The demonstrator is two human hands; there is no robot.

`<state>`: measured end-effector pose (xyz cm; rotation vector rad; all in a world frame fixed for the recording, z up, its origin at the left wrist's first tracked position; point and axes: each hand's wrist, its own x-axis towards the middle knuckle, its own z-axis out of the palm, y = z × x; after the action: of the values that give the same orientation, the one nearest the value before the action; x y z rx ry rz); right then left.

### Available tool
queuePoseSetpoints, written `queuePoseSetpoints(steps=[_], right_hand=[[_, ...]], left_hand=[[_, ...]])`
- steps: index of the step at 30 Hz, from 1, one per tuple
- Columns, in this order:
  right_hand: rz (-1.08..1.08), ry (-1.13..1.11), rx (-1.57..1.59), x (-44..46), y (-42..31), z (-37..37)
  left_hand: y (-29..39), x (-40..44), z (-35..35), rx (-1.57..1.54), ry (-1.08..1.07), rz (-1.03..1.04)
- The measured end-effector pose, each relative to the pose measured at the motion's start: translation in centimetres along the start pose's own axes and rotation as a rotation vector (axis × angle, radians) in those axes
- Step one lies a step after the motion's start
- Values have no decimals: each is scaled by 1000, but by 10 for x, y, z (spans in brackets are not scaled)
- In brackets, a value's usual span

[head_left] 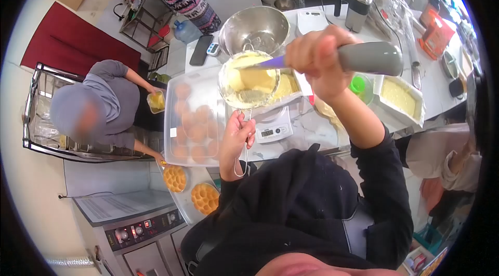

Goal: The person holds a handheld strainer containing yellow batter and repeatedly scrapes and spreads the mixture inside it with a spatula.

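My left hand is closed around the wire handle of a sieve, which is smeared with pale yellow batter. Gripped in my right hand is a spatula with a thick grey handle and a purple part toward the blade. Its tip reaches into the sieve, against the batter. Partly hidden beneath the sieve and my right hand, a paper-lined tin contains yellow batter. Just below that tin sits a digital kitchen scale. Behind the sieve stands a steel mixing bowl.
Left of the sieve is a translucent plastic box over round brown items. A second lined tin of batter stands right, near a green cup. A co-worker at left holds a small container near honeycomb-patterned baked rounds.
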<state>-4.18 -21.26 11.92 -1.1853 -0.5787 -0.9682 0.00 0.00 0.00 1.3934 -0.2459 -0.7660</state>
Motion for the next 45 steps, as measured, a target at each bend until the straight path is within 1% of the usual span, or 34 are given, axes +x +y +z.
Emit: queuePoseSetpoints(steps=[2,3,5,6,11,12,15,16,20,23,24,27,28,31,32,34,35,36,39,42,43,44,45], right_hand=[[-64,28,47,-5,5,-7],[-32,-3,12,2,19,-3],[47,-43,-58,-13,40,-6],[30,-90,-130,-15,33,-9],[21,-106,284,11,-1,-4],[-3,-82,262,15,3,-7],[24,13,120,15,29,-17],[55,91,185,13,39,-19],[283,113,393,16,53,-36],[275,134,438,28,39,-39],[232,144,463,35,34,-38],[112,144,340,47,39,-44],[126,214,361,46,46,-46],[229,257,485,34,57,-42],[237,147,527,29,61,-47],[273,131,597,30,56,-56],[304,115,627,32,52,-60],[261,76,605,37,46,-64],[163,155,483,47,46,-68],[229,68,466,28,59,-46],[228,-92,465,20,55,-39],[224,-191,387,13,48,-35],[257,-226,402,9,38,-30]], left_hand=[[-7,-4,6,3,-14,-15],[7,1,1,21,-29,2],[16,0,0,64,-53,10],[12,0,2,45,-57,-11],[10,3,3,69,-46,21],[11,2,4,67,-47,35],[13,-4,6,88,-79,57],[14,-6,5,104,-95,64],[18,-9,3,113,-62,47],[20,-11,1,82,-70,29],[21,-13,2,69,-83,39],[21,-15,4,90,-132,75],[20,-14,5,109,-152,91],[20,-14,5,136,-111,104],[18,-12,4,149,-86,101],[13,-10,0,165,-35,95],[12,-12,-2,169,-47,88],[14,-11,-4,163,-56,90],[17,-9,-2,147,-93,107],[17,-6,-3,116,-109,84],[16,-6,-3,97,-100,75],[13,-4,-2,83,-114,66],[7,-2,-3,66,-106,60]])
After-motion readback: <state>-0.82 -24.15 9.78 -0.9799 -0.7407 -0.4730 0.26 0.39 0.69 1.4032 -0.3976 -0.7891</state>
